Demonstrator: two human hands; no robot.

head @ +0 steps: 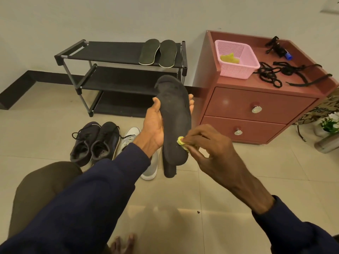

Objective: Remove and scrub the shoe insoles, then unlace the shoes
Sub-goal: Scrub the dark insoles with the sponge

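Note:
My left hand (153,128) grips a dark grey insole (174,123) upright in front of me, toe end up. My right hand (207,145) pinches a small yellow cloth (181,142) against the insole's lower right edge. Two dark insoles (158,52) lie side by side on the top shelf of a black shoe rack (117,70). On the floor below my left arm stand a pair of dark sneakers (95,142) with laces and a white-grey sneaker (145,162), partly hidden by my arm and the insole.
A reddish two-drawer cabinet (256,110) stands to the right. On it are a pink basket (236,59) holding a yellow cloth, loose black laces (278,72) and a small black object. A plant and a metal bottle are at the far right. My knee is lower left.

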